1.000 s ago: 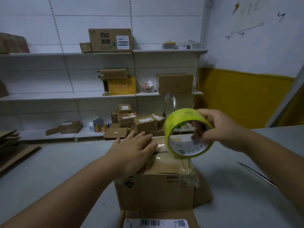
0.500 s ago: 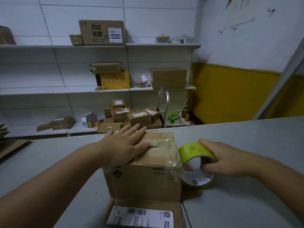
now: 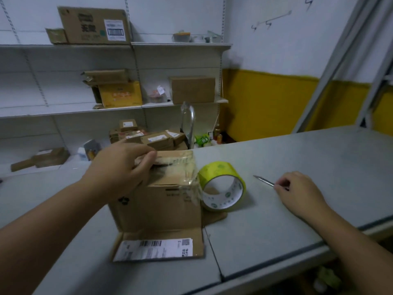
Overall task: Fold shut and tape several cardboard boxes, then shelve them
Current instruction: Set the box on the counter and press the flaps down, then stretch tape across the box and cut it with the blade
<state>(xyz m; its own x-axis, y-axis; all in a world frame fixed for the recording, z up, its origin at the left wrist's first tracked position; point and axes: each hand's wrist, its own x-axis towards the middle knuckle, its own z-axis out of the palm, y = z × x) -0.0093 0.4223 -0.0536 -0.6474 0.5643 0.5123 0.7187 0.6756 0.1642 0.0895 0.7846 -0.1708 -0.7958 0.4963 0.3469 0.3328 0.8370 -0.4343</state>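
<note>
Yellow tape roll (image 3: 219, 171) just set down between hands, strip apparently uncut; left hand (image 3: 123, 167) grips box (image 3: 161, 201) top, right hand (image 3: 297, 192) pinches metal tool (image 3: 263, 181): cut likely next

The box (image 3: 157, 201) is matt brown cardboard, its top shiny with clear plastic tape (image 3: 182, 165). At its three o'clock, the tape roll (image 3: 221, 171) looks glossy. The thin tool (image 3: 263, 181) looks metallic. The grey table (image 3: 319, 158) is smooth and matt.

No legible wording: barcode and QR code only on flap label (image 3: 153, 250), barcode on shelf box (image 3: 93, 24), recycling mark (image 3: 123, 200) on box (image 3: 165, 205).
</note>
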